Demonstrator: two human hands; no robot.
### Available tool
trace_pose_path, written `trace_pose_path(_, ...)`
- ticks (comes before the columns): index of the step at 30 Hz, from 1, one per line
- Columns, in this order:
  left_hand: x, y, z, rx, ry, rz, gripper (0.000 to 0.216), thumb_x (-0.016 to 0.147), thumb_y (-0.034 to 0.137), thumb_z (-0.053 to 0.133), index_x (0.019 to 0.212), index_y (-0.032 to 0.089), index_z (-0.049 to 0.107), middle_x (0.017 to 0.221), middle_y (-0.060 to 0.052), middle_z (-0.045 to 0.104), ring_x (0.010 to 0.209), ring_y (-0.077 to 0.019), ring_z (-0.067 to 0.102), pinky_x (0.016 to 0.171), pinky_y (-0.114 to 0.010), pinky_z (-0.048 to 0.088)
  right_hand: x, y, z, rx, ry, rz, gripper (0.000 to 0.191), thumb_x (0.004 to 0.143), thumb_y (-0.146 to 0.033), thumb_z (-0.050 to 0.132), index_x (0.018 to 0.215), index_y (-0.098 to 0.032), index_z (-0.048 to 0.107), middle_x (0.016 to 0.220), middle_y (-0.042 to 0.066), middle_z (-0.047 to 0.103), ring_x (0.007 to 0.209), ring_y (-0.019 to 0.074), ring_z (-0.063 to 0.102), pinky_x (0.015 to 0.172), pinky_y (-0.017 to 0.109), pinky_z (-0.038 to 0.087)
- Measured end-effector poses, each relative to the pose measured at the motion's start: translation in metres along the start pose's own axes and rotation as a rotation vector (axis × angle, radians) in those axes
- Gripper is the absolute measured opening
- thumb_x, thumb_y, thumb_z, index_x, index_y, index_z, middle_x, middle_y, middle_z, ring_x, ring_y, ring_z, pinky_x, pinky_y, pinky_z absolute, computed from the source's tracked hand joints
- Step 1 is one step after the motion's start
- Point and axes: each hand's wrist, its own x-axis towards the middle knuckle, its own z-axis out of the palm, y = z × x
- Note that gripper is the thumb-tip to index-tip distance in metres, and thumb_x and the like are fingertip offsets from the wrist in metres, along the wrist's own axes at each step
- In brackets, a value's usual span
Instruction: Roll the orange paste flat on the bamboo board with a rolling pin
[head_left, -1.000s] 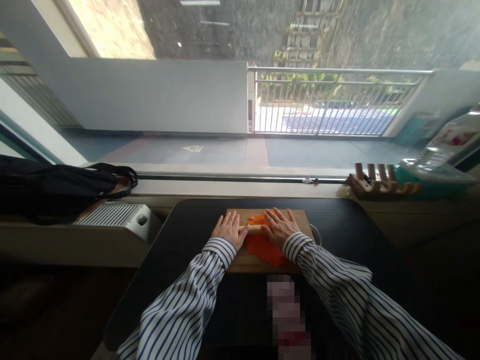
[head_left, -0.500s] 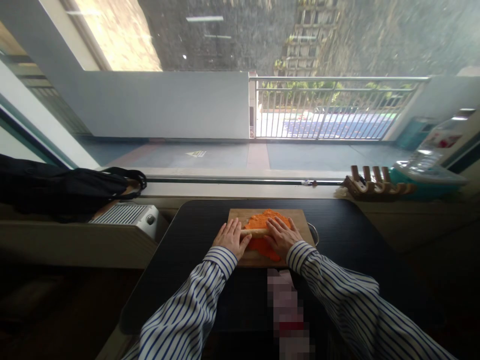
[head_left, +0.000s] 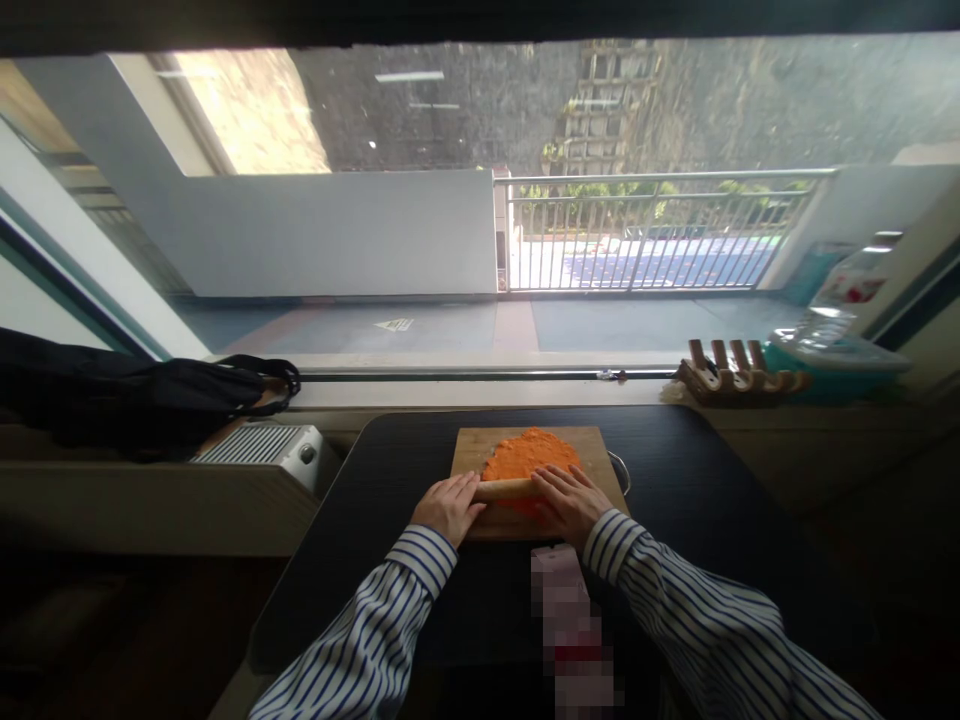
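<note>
A wooden board [head_left: 465, 450] lies on a dark table [head_left: 675, 470] in front of me. A flat round of orange dough [head_left: 529, 455] covers most of the board. A light wooden rolling pin [head_left: 506, 489] rests across the near edge of the dough. My left hand [head_left: 448, 505] lies on the pin's left end with its fingers curled over it. My right hand [head_left: 570, 500] lies on the pin's right end, fingers bent over it. Both sleeves are white with blue stripes.
A wooden rack [head_left: 739, 372] stands on the sill at the back right, beside a teal container [head_left: 840, 355]. A black bag [head_left: 112, 395] lies over a white heater [head_left: 259, 448] at the left. A metal loop [head_left: 622, 470] sticks out from the board's right side.
Both hands have drawn the rolling pin back toward me, from the dough's middle to its near edge. More of the flattened dough shows beyond the pin.
</note>
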Motion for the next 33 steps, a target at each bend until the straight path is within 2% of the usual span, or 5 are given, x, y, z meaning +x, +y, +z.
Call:
trace_pose_path(11,0.014,0.007,-0.01,-0.008,0.071,0.103,0.029,0.082,0.02,0.049,0.11,0.023,0.058,0.109,-0.004,0.065,0.098,-0.0203,0.059,0.083,-0.037,0.045,-0.013,0.044,-0.013,-0.007,0.106,-0.03,0.031,0.091,-0.033,0.037,0.113,-0.026,0.058,0.112,0.003,0.063,0.107,0.0178,0.052,0.103,0.038,0.021)
trace_pose_path(17,0.027,0.014,0.009,-0.028,0.146,0.206,0.027,0.082,0.022,0.052,0.108,0.019,0.06,0.107,-0.006,0.066,0.098,-0.0208,0.059,0.084,-0.036,0.047,-0.021,0.065,-0.009,0.025,0.149,-0.046,0.026,0.087,-0.031,0.045,0.106,-0.025,0.061,0.104,0.005,0.066,0.101,0.0189,0.055,0.101,0.043,0.022)
trace_pose_path(21,0.033,0.012,0.023,0.007,0.196,0.225,0.039,0.088,0.036,0.04,0.114,0.013,0.057,0.119,-0.012,0.059,0.112,-0.0239,0.052,0.093,-0.041,0.042,-0.01,0.053,-0.005,0.003,0.176,0.102,0.03,0.09,-0.037,0.036,0.101,-0.024,0.062,0.116,0.006,0.06,0.112,0.0202,0.048,0.102,0.047,0.02)
trace_pose_path(27,0.044,0.016,0.021,0.025,0.086,0.138,0.055,0.091,0.043,0.021,0.128,0.009,0.044,0.133,-0.012,0.045,0.125,-0.0251,0.037,0.104,-0.045,0.03,0.017,0.039,-0.001,-0.135,-0.004,0.315,0.046,0.091,-0.042,0.024,0.127,-0.021,0.044,0.139,0.009,0.037,0.129,0.0252,0.026,0.102,0.061,0.007)
trace_pose_path(33,0.077,0.013,0.016,0.028,-0.122,0.037,0.065,0.088,0.053,0.021,0.132,0.008,0.039,0.138,-0.013,0.038,0.13,-0.027,0.028,0.106,-0.046,0.024,0.048,0.055,-0.007,-0.12,-0.078,0.364,0.05,0.091,-0.045,0.015,0.128,-0.026,0.042,0.142,0.008,0.033,0.131,0.0249,0.021,0.1,0.063,0.007)
